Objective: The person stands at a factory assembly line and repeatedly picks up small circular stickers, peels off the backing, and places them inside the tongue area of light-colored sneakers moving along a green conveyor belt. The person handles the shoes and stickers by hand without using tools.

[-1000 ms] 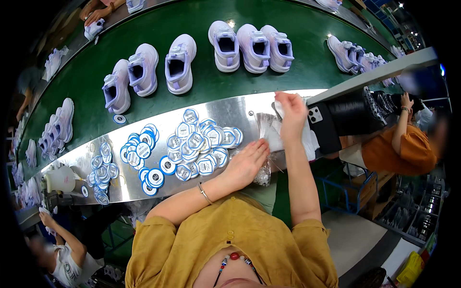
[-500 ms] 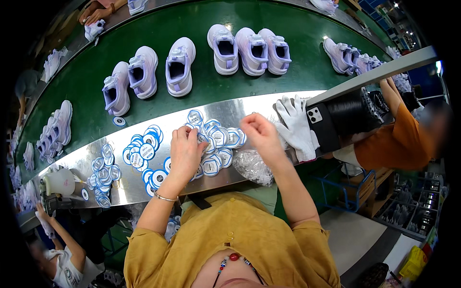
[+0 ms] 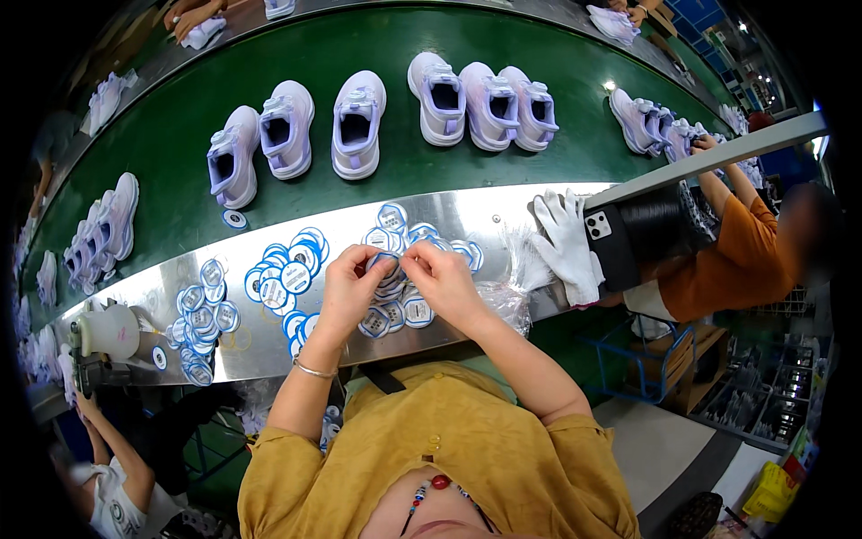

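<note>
Blue-rimmed tag [image 3: 385,261] is up over the main tag pile [image 3: 417,313], between the two hands. Left hand [image 3: 347,286] grips it between thumb and fingers. Right hand [image 3: 443,284] is just beside it, thumb and fingertips pinched together; can't tell what, if anything, is in that pinch.

Pile sits on the metal ledge [image 3: 260,350]. Left of it: a second tag cluster [image 3: 293,275], mostly blue rims, then a smaller tag cluster [image 3: 200,322], then a white container [image 3: 115,334] at the ledge's left end. Right of the pile: clear plastic bag [image 3: 508,301] with thin clear strands [image 3: 523,260] spread above it, then a white glove [image 3: 567,250] lying flat, black phone [image 3: 611,244] next to it.

Beyond the ledge, green belt [image 3: 395,31]: six pale lilac shoes [image 3: 357,135] nearby, one loose tag [image 3: 234,219] by the leftmost. More shoes further along both sides. Co-worker in orange [image 3: 732,269] at far right.
</note>
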Motion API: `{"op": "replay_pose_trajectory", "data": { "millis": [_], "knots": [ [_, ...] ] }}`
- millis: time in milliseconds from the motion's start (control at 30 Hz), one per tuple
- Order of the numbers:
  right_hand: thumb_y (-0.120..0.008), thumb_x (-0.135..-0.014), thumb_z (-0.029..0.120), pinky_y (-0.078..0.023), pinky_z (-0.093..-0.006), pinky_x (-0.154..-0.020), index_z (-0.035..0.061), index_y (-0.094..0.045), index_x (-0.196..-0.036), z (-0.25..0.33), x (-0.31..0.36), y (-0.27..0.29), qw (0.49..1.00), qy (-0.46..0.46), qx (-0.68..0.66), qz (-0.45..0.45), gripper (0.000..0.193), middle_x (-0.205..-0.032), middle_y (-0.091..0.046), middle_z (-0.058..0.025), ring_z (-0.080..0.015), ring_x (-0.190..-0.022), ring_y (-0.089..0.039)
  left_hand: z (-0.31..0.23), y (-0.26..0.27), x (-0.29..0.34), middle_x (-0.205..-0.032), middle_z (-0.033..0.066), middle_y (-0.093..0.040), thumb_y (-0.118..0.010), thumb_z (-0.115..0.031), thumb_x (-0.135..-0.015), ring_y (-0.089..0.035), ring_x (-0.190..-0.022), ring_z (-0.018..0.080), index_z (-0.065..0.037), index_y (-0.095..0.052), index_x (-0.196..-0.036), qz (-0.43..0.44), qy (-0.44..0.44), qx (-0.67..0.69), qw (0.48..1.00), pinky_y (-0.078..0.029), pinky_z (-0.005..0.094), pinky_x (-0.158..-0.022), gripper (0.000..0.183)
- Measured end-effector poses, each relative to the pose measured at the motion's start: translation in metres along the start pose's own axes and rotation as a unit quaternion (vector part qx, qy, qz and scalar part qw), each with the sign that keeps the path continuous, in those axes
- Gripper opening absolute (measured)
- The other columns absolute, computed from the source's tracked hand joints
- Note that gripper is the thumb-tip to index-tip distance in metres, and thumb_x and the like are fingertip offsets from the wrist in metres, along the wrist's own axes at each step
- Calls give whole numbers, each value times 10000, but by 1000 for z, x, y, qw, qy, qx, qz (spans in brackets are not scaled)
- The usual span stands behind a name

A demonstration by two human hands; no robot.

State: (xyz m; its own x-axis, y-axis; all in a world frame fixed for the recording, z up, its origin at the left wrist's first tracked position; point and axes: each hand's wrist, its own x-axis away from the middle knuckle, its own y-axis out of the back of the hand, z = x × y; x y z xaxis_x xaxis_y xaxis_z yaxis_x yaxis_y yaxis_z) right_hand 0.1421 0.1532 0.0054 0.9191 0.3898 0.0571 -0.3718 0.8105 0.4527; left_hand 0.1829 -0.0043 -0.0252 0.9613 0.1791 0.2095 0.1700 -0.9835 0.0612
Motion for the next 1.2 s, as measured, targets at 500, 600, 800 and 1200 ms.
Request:
{"op": "replay_pose_trajectory", "data": {
  "millis": [500, 600, 800, 1200],
  "knots": [
    [-528, -822, 68, -455, -420, -564, 24, -517, -858, 17, 2, -39, 966, 193, 174, 10, 58, -719, -578, -143, -335, -641, -583, -2, 27, 24, -791, -10, -571, -614, -88, -865, -507, -701, 53, -19, -602, -912, -3, 45, 195, 980, -418, 186, -612, 84],
    [-536, -789, 51, -464, -396, -552, 41, -522, -861, 21, 3, -43, 943, 253, 213, 27, 75, -710, -548, -101, -295, -623, -575, 0, 35, 31, -787, -9, -569, -610, -81, -865, -504, -678, 47, -37, -562, -877, -11, 38, 184, 982, -419, 180, -596, 66],
    [-547, -879, 161, -438, -328, -530, 19, -552, -946, 25, -2, -49, 984, 31, -50, 167, 157, -703, -607, -118, -237, -614, -594, -3, 50, 45, -732, -6, -577, -592, -70, -868, -509, -639, 42, -21, -553, -834, -30, 55, 146, 987, -415, 181, -567, 72],
    [-561, -827, 163, -458, -388, -542, 49, -588, -801, 37, -21, -62, 984, 79, 48, 155, 120, -653, -614, -125, -311, -609, -604, 13, 81, 34, -961, 150, -499, -730, -109, -687, -460, -917, 323, 12, -561, -970, -223, -146, -407, 874, -414, 387, -767, 351]
  ]
}}
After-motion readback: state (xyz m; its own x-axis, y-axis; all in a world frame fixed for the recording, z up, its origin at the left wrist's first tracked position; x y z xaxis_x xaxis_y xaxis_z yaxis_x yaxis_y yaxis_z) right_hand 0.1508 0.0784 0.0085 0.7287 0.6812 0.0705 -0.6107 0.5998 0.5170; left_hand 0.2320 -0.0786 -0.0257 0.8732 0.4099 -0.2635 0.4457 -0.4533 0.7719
